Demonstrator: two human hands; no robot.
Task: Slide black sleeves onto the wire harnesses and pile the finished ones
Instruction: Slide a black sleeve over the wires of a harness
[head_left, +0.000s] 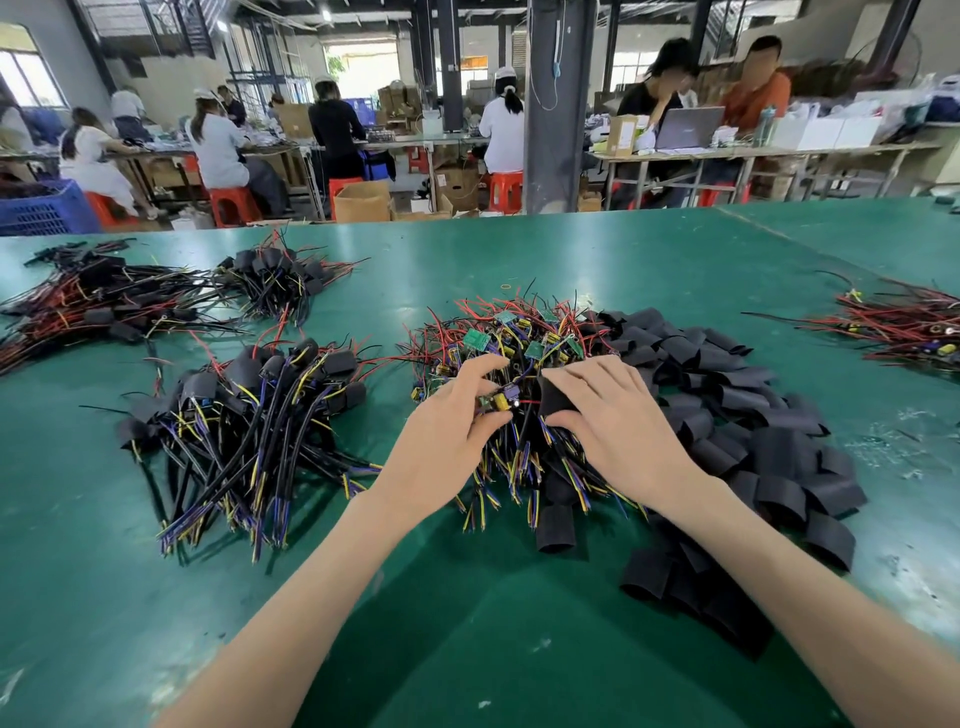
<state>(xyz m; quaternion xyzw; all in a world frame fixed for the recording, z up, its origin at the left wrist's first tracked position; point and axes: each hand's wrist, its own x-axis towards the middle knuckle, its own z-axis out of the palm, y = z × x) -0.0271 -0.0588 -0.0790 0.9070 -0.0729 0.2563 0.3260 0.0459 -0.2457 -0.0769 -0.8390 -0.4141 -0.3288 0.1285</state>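
In the head view, the board end of one wire harness (494, 403) is pinched in the left hand (457, 421) right above the heap of bare harnesses (511, 327). A black sleeve (552, 397) is gripped between thumb and fingers of the right hand (615, 415), with its mouth just beside that board. So the threading step looks to be in hand with the sleeve not yet on. Next, the mouth probably needs to be held wide and lined up so the board can be pushed in without loose wires getting snagged, then it'd be dropped on the finished pile (260, 400) at the left of the green table (467, 613), spare sleeves (769, 431) being heaped at the right.
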